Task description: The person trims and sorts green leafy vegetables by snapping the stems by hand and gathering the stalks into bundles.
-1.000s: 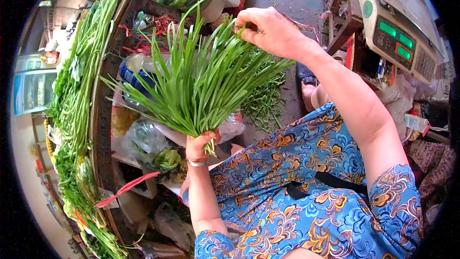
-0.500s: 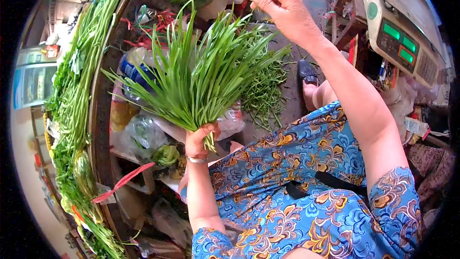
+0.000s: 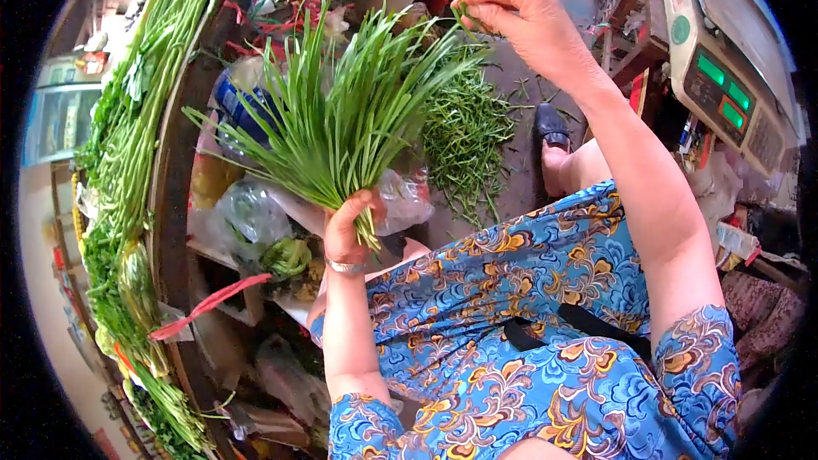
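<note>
My left hand (image 3: pixel 348 228) is wrapped round the stem ends of a thick bunch of garlic chives (image 3: pixel 345 123). The long flat leaves fan upward and outward from my fist, and the cut ends poke out below it. Higher up and to the right, my right hand (image 3: pixel 527 21) pinches a thin green chive leaf between thumb and fingertips, close to the leaf tips of the bunch. Whether that leaf is still joined to the bunch I cannot tell. Under the bunch, a heap of green trimmings (image 3: pixel 467 140) lies on the floor.
Along the left runs a wooden stall edge (image 3: pixel 175 162) with long beans (image 3: pixel 158 111) and leafy greens. Plastic bags (image 3: pixel 247 213), red ties (image 3: pixel 294 43) and a lettuce-like head (image 3: pixel 287 259) sit beside it. A digital scale (image 3: pixel 724 68) stands at right. A dark shoe (image 3: pixel 551 123) is on the floor.
The bunch and my left hand have shifted slightly up in view. My right hand has moved a little right and down, and a green leaf shows more clearly in its pinch.
</note>
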